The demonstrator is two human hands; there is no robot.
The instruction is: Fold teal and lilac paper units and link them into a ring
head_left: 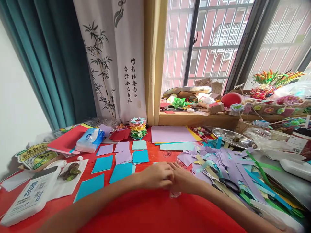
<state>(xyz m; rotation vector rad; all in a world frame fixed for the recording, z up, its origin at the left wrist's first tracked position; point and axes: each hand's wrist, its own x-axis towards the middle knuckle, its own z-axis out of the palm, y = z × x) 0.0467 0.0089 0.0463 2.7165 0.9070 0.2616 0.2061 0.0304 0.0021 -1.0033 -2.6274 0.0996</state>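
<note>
My left hand [159, 175] and my right hand [180, 176] meet over the red tabletop, touching each other. The left fingers are curled inward, and the right fingers bend towards them, partly hidden. Whatever lies between them is covered; only a sliver of blue shows above the left knuckles. Left of my hands lie stacks of cut paper: a blue stack [120, 173], a smaller blue stack [141, 156] and a purple stack [123, 157]. Behind them stands a ring-shaped tower of folded paper [138, 128] in several colours.
On the right, scissors [229, 185] lie among a heap of paper strips [225, 161], near a metal tray [234, 137]. Large purple sheets [172, 134] lie at the back. A tissue pack [90, 140] and a white box [30, 195] are on the left.
</note>
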